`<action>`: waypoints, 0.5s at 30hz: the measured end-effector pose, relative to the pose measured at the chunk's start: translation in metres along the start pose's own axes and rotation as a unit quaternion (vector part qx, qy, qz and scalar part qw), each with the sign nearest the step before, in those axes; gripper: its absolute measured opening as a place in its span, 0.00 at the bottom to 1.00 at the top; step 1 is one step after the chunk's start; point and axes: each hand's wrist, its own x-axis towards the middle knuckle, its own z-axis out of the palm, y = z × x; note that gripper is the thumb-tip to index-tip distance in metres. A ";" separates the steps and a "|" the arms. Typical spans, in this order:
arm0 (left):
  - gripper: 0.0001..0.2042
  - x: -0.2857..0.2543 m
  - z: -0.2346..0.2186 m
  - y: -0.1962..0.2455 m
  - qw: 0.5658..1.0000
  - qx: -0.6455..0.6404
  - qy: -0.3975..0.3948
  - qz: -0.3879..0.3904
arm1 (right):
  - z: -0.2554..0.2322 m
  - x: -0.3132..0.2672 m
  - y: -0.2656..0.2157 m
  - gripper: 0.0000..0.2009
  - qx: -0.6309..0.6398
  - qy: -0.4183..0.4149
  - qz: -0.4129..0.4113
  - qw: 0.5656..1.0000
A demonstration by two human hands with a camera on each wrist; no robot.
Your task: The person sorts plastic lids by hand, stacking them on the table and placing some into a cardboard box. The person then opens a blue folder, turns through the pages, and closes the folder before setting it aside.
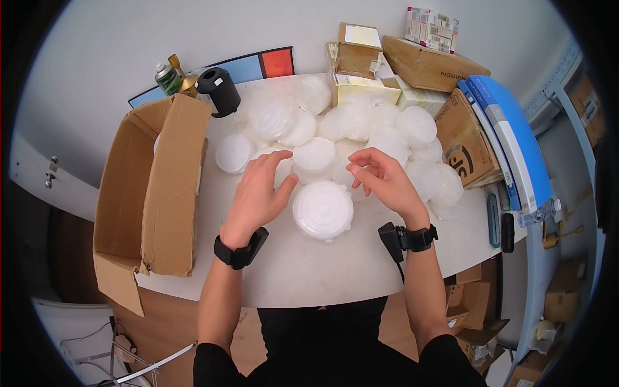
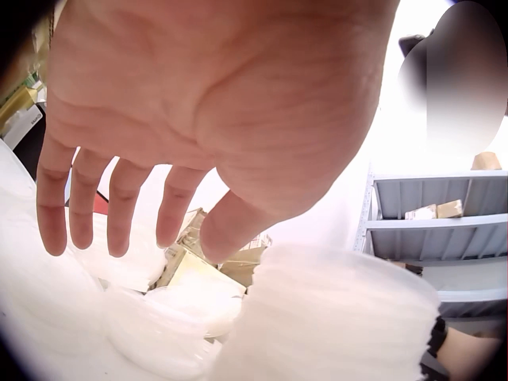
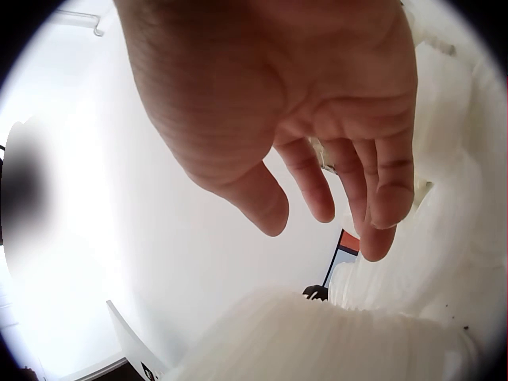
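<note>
A tall stack of translucent white plastic lids stands on the table between the two hands. Its layered side shows in the left wrist view as a ribbed white column. My left hand hovers to the left of the stack, fingers spread and holding nothing. On the other side is my right hand, its fingers loosely bent and nothing in them. Beyond the hands, many more round white lids lie in piles over the back of the table.
An open cardboard box sits at the left edge. A black canister and a spray can are behind it. Small boxes stand at the back, blue binders and a brown carton at the right.
</note>
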 end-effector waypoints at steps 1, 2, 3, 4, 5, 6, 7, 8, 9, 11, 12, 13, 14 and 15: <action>0.23 0.003 -0.001 -0.004 1.000 0.005 0.003 -0.001 | -0.002 0.006 0.005 0.15 0.015 -0.008 -0.006 1.000; 0.24 0.005 -0.001 -0.008 0.999 0.034 0.002 -0.006 | -0.005 0.009 0.008 0.15 0.019 -0.010 -0.007 1.000; 0.24 0.006 0.001 -0.012 0.998 0.063 0.001 -0.012 | -0.008 0.010 0.011 0.14 0.042 -0.024 -0.007 0.999; 0.24 0.007 0.003 -0.017 0.998 0.066 -0.001 -0.012 | -0.010 0.011 0.014 0.13 0.066 -0.037 -0.007 0.997; 0.26 0.008 0.006 -0.024 0.996 0.085 0.006 -0.006 | -0.009 0.011 0.015 0.13 0.069 -0.036 -0.007 0.997; 0.27 0.011 0.008 -0.028 0.995 0.103 0.015 0.002 | -0.010 0.012 0.014 0.13 0.076 -0.041 0.002 0.996; 0.27 0.013 0.011 -0.031 0.994 0.104 0.013 0.002 | -0.010 0.011 0.014 0.13 0.084 -0.045 0.015 0.995; 0.29 0.014 0.014 -0.034 0.992 0.126 0.026 0.000 | -0.009 0.010 0.016 0.13 0.087 -0.044 0.017 0.995; 0.32 0.015 0.016 -0.035 0.988 0.146 0.040 -0.003 | -0.007 0.010 0.017 0.12 0.085 -0.056 0.022 0.995; 0.34 0.018 0.018 -0.034 0.986 0.157 0.051 -0.011 | -0.006 0.011 0.018 0.12 0.079 -0.069 0.024 0.994; 0.36 0.019 0.019 -0.033 0.984 0.168 0.061 -0.020 | -0.005 0.011 0.021 0.12 0.078 -0.072 0.024 0.994; 0.36 0.019 0.020 -0.033 0.984 0.167 0.061 -0.019 | -0.004 0.011 0.023 0.12 0.078 -0.074 0.022 0.994; 0.38 0.021 0.021 -0.033 0.981 0.179 0.063 -0.026 | -0.004 0.011 0.024 0.12 0.077 -0.074 0.019 0.994; 0.40 0.022 0.021 -0.033 0.979 0.192 0.065 -0.034 | -0.003 0.011 0.026 0.12 0.081 -0.068 0.018 0.994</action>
